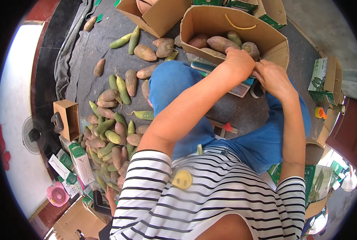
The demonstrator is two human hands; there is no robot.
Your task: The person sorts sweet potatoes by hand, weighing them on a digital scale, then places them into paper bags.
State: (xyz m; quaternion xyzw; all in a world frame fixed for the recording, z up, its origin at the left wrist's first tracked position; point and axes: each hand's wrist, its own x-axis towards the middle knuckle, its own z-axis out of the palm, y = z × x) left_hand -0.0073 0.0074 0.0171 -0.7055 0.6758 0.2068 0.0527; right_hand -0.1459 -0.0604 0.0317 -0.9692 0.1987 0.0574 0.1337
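A cardboard box (234, 17) with a yellow cord handle (240, 26) stands upright in front of me. Inside it lie several brown vegetables (222, 43) and a green one (234, 38). My left hand (240, 61) is closed at the box's near edge. My right hand (272, 77) meets it there, fingers bent in a pinch. Whatever their fingertips hold is hidden by the hands. Under the near side of the box are flat items (239, 90) with printed edges, partly covered by my left forearm.
Long green and brown vegetables (106, 136) are heaped on the dark cloth (82, 80) at left. Another cardboard box (162, 18) stands behind, green-printed cartons (324, 80) at right. A fan (33, 134) and pink basin (57, 194) are far left. Another person's arm (111, 200) shows lower left.
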